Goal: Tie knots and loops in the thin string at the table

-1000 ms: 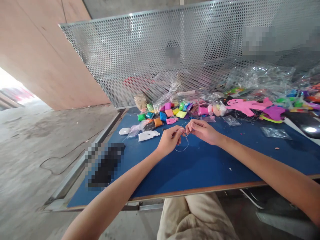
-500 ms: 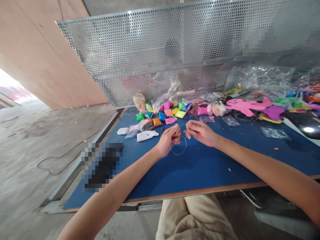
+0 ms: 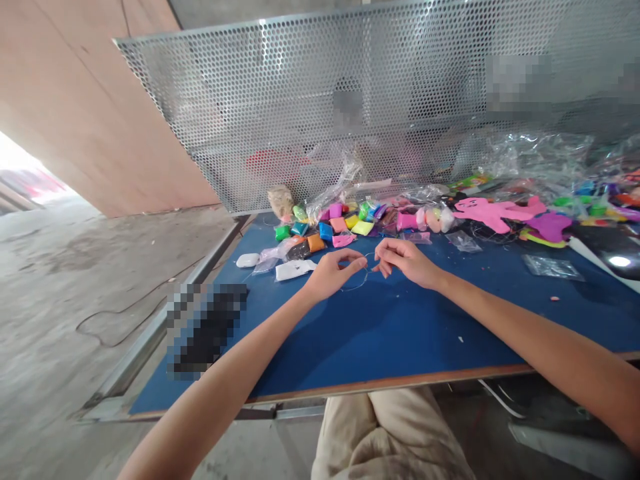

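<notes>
Over the blue table (image 3: 400, 333), my left hand (image 3: 333, 272) and my right hand (image 3: 406, 260) face each other, each pinching an end of a thin clear thread (image 3: 356, 285). The thread sags in a loop below and between the fingertips. Both hands hover just above the tabletop, fingers pressed together. Just beyond them lies a heap of small coloured clay packets (image 3: 325, 231).
A perforated metal screen (image 3: 310, 107) stands along the table's far edge. Pink and purple foam cut-outs (image 3: 493, 212) and crumpled clear plastic bags (image 3: 540, 157) lie at the back right. A white packet (image 3: 294, 269) and a white oval case (image 3: 247, 260) lie left of my hands.
The thread loop has become smaller and flatter. My left hand has turned so its fingers stretch toward my right hand, and both hands sit slightly further from me.
</notes>
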Action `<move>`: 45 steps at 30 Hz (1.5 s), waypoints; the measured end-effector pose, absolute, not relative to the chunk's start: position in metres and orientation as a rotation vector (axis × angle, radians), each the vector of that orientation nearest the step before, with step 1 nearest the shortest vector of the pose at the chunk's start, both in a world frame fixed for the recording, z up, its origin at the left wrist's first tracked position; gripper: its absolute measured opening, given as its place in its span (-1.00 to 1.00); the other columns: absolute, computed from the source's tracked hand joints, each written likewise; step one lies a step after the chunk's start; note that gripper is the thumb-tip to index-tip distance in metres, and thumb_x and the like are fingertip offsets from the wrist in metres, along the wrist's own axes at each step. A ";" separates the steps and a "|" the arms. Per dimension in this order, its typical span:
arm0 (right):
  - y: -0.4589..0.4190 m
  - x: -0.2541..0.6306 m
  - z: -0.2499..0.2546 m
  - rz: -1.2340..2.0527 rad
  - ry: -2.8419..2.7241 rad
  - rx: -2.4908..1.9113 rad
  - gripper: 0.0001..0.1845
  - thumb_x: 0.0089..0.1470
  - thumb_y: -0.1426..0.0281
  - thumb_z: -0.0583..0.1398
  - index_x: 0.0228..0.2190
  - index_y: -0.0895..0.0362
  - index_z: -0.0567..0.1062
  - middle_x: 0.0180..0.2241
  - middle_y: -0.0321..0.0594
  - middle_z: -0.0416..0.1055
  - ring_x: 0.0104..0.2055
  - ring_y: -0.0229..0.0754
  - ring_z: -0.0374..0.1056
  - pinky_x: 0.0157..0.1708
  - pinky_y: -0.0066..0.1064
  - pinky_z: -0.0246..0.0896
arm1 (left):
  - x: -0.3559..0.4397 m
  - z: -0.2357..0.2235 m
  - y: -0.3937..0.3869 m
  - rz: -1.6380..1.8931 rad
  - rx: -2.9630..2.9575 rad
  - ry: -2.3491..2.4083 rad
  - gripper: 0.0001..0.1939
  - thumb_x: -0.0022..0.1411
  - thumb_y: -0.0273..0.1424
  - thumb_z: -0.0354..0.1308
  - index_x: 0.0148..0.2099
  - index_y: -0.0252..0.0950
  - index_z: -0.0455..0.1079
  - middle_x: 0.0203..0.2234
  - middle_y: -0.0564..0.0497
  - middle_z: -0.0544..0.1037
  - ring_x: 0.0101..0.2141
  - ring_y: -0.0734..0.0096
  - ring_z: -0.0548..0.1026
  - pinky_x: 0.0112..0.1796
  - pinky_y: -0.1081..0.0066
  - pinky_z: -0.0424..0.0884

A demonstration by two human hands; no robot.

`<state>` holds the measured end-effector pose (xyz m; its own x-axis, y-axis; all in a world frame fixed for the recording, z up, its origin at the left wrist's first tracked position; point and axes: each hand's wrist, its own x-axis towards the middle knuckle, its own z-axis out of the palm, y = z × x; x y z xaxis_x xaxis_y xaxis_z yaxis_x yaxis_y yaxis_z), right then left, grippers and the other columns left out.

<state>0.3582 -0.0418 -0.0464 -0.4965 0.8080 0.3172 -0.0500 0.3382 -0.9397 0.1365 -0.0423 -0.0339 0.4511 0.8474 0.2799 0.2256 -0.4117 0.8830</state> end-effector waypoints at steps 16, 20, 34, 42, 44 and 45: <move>-0.048 0.350 -0.054 0.938 -2.038 -0.965 -0.76 0.29 0.25 0.08 -0.19 0.08 0.49 -0.61 -0.35 0.45 -0.48 -0.20 0.51 -0.46 -0.45 0.36 | 0.129 -0.038 -0.035 0.752 2.302 1.055 -0.92 0.10 -0.32 0.29 -0.33 -0.18 0.59 -0.48 0.03 0.63 -0.42 0.33 0.57 -0.37 0.45 0.37; -0.042 0.346 -0.062 1.139 -1.907 -1.023 -0.72 0.26 0.17 0.12 -0.21 0.11 0.48 -0.61 -0.31 0.42 -0.49 -0.15 0.52 -0.58 -0.48 0.37 | 0.129 -0.039 -0.035 0.724 2.388 1.113 -0.92 0.08 -0.33 0.31 -0.31 -0.15 0.58 -0.46 0.06 0.63 -0.44 0.34 0.56 -0.43 0.46 0.33; -0.040 0.372 -0.041 0.734 -2.372 -1.485 -0.45 0.12 -0.07 0.16 -0.57 0.14 0.49 -0.58 -0.21 0.44 -0.58 -0.26 0.26 -0.55 -0.40 0.01 | 0.112 -0.040 -0.025 0.536 2.859 0.977 -0.34 0.34 -0.08 0.09 0.38 -0.16 0.07 0.33 -0.11 0.20 0.31 0.12 0.15 0.25 0.11 0.12; -0.130 0.437 -0.032 0.788 -2.432 -1.449 -0.70 0.24 0.08 0.12 -0.24 -0.01 0.52 -0.30 -0.25 0.53 -0.33 -0.13 0.42 -0.32 -0.33 0.23 | 0.095 -0.026 -0.054 0.256 2.859 0.903 -0.22 0.34 0.09 -0.07 0.45 -0.16 -0.07 0.42 -0.09 -0.07 0.38 0.11 -0.01 0.33 0.16 -0.05; -0.165 0.449 -0.047 0.678 -2.318 -1.435 -0.73 0.27 0.12 0.11 -0.22 -0.01 0.51 -0.21 -0.22 0.53 -0.21 -0.09 0.43 -0.18 -0.27 0.27 | 0.096 -0.031 -0.061 0.176 2.857 0.854 -0.12 0.32 0.13 -0.07 0.48 -0.19 -0.22 0.43 -0.11 -0.17 0.40 0.09 -0.10 0.34 0.14 -0.13; -0.181 0.452 -0.056 0.617 -2.267 -1.415 -0.75 0.29 0.16 0.09 -0.22 0.00 0.50 -0.19 -0.22 0.52 -0.16 -0.08 0.42 -0.12 -0.24 0.27 | 0.098 -0.034 -0.063 0.158 2.857 0.840 -0.09 0.31 0.14 -0.08 0.48 -0.20 -0.28 0.43 -0.11 -0.21 0.40 0.09 -0.14 0.35 0.13 -0.17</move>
